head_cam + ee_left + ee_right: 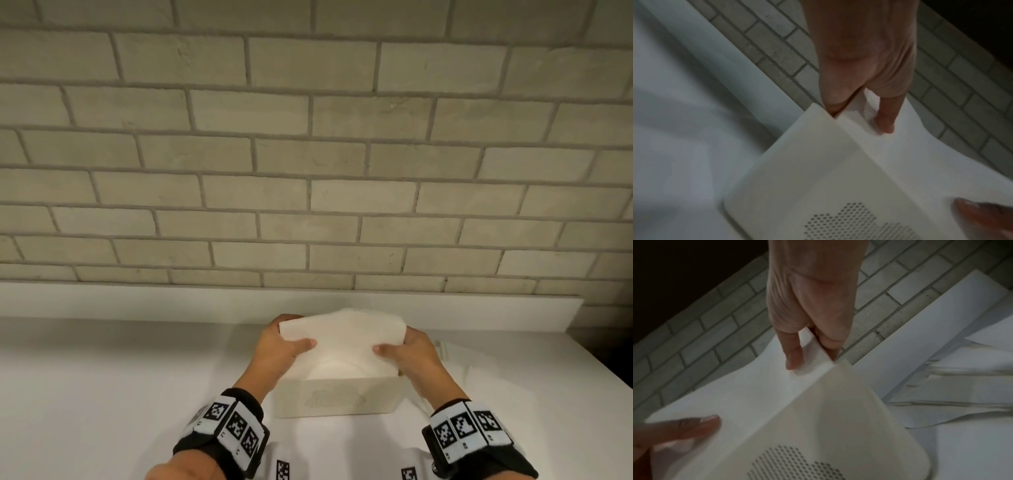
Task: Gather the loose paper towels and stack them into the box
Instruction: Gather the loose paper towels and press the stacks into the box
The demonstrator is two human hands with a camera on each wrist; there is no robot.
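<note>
- Towels (342, 339), a white folded stack, sit partly in the open box (337, 397), their top bowed above its rim.
- Left hand (284, 346) grasps the stack's left end, thumb on top; right hand (411, 353) grasps the right end likewise.
- Box stands on a white counter (102, 377), a dotted patch on its near wall.
- More loose towels (953, 394) lie just right of the box.
- Behind, a low white ledge (137, 301) meets a pale brick wall (308, 137).

Paper towel (342, 339) covers box (337, 399) interior; contents not visible. Loose towels (953, 386) blurred, count indeterminate.
</note>
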